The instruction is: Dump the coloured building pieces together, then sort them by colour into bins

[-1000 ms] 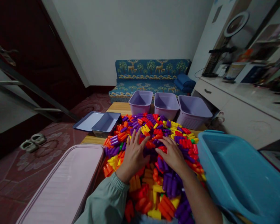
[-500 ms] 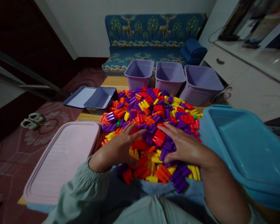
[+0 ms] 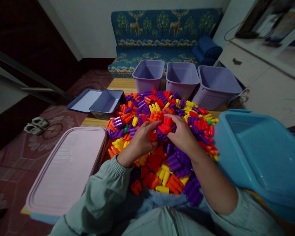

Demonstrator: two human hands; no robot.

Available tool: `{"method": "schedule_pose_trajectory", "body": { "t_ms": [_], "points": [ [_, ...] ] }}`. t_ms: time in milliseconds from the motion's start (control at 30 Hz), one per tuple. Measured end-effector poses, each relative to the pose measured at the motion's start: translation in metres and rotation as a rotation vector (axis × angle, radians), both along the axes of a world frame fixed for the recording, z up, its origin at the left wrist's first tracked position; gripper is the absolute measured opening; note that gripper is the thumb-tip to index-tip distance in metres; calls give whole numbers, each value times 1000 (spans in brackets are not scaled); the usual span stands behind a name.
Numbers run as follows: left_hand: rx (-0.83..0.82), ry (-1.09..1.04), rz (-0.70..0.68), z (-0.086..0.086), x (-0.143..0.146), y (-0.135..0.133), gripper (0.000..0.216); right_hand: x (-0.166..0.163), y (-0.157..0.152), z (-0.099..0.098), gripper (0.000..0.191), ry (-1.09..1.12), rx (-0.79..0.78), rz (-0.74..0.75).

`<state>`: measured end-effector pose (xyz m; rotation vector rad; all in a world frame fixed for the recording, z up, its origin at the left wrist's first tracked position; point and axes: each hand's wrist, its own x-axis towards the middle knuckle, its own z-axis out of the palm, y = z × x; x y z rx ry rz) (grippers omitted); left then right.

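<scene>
A large heap of plastic toy building blocks in red, orange, purple and yellow covers the middle of the table. My right hand pinches a red toy block between thumb and fingers, just above the heap. Close on its left, my left hand is over the heap with thumb and index finger apart. An orange-red block shows in that gap, and I see no firm grip on it. The left hand's other fingertips are hidden.
Three purple bins stand along the table's far side. At the left are an open metal tin, its lid and a pink lid. A blue tub is at the right. Behind stands a patterned sofa.
Both hands have moved forward over the heap and closer together. My right hand, spread open before, now pinches a red block. The view has shifted slightly.
</scene>
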<state>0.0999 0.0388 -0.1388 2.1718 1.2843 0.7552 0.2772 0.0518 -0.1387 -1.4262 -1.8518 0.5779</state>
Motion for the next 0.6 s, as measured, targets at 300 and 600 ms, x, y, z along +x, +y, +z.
{"method": "schedule_pose_trajectory", "body": {
  "t_ms": [300, 600],
  "points": [
    [55, 382, 80, 35, -31, -12, 66, 33, -52, 27, 62, -387, -1, 195],
    [-220, 505, -135, 20, -34, -77, 87, 26, -124, -18, 87, -582, -56, 377]
  ]
}}
